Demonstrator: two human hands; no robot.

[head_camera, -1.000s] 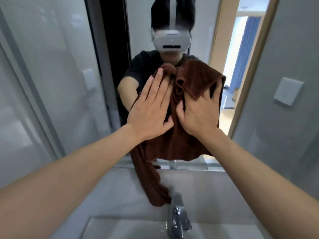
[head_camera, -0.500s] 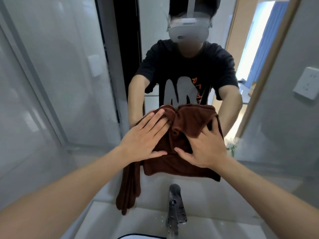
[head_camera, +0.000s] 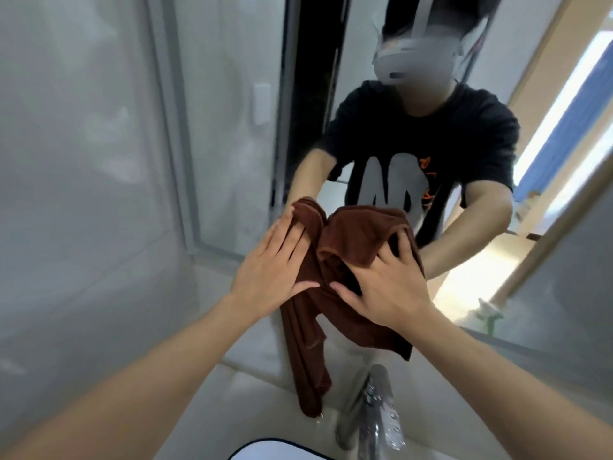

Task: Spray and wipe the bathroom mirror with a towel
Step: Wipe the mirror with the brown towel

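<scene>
The left forearm comes in from seven o'clock, and the left hand [head_camera: 275, 270] lies flat with fingers spread and straight, pressing the left part of the brown towel [head_camera: 358, 240] against the mirror [head_camera: 348, 78]; its thumb points toward three o'clock. The towel sits bunched near the centre of the view, low on the glass, with a long tail hanging down toward six o'clock, its tip close to the tap [head_camera: 376, 406]. At five o'clock from the left hand, the right hand [head_camera: 388, 287] is also open, fingers fanned and slightly bent, palm pushing the right part of the towel onto the mirror; the two thumbs nearly meet. Neither hand closes around the cloth. In the glass at twelve to one o'clock a person in a dark printed shirt is reflected, arms reaching forward. A sink rim [head_camera: 275, 448] shows at six o'clock, just left of the tap
</scene>
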